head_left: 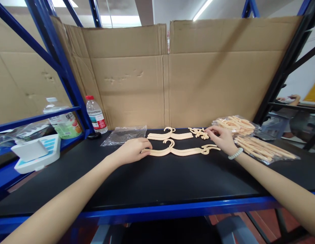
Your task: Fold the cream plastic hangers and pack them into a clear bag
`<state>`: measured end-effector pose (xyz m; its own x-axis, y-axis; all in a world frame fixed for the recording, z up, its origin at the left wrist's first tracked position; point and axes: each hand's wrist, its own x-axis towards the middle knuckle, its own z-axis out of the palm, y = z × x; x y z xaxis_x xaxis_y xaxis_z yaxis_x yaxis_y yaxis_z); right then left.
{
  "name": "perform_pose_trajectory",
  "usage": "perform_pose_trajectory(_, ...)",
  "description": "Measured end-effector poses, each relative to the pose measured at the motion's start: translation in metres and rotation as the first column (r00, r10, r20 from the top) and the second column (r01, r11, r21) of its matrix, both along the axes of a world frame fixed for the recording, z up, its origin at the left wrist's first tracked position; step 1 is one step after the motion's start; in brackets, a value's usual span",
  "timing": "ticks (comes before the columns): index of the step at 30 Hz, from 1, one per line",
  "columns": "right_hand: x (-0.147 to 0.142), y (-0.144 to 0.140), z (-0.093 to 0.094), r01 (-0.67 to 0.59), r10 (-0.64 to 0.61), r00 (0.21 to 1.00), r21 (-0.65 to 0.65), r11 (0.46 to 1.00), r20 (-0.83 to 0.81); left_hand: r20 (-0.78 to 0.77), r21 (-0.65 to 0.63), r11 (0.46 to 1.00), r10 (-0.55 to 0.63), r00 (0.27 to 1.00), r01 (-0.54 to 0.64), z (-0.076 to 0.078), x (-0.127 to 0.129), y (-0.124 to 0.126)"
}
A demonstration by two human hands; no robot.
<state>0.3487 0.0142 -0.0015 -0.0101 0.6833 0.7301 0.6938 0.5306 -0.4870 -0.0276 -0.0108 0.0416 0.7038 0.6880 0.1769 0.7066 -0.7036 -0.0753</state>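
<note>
My left hand [133, 150] is closed on the left end of the nearer beige clothes hanger [183, 152], which lies flat on the black tabletop with its hook pointing away from me. A curved beige piece [210, 147] sits at this hanger's right end. Just behind lies a second beige hanger [181, 136]. My right hand [222, 137] reaches to a little pile of small beige plastic pieces [198, 132], its fingertips pinched at the pile's right edge. The fingers partly hide what they pinch, which looks like one of those pieces.
An empty clear plastic bag [124, 135] lies behind my left hand. Clear bags of beige parts [235, 125] and long beige bars [264, 147] lie at right. A red-capped water bottle [96, 117] stands back left, near a white power strip [38, 152]. Cardboard [132, 81] walls the back.
</note>
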Motion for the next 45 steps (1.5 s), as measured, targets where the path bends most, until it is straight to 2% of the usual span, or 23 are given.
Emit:
perform_pose_trajectory(10,0.0001,-0.0019,0.0012,0.020,-0.020,1.000,0.024,1.000,0.002,0.011,0.010,1.000,-0.028,1.000,0.028,0.0002,0.0009,-0.0001)
perform_pose_trajectory(17,-0.0022,-0.0022,0.0019,-0.041,0.043,0.998,-0.035,0.999,0.055,-0.028,0.030,1.000,0.008,1.000,-0.007,0.0025,-0.0030,0.0027)
perform_pose_trajectory(25,-0.0004,-0.0025,0.0031,-0.029,0.030,0.998,-0.025,0.999,0.055,-0.021,0.009,0.999,-0.038,0.999,0.038,0.0020,-0.0020,0.0016)
perform_pose_trajectory(45,0.0039,0.0022,-0.0005,-0.037,0.039,0.998,-0.060,0.998,0.041,-0.055,0.017,1.000,0.005,0.998,-0.004,0.0040,-0.0023,0.0034)
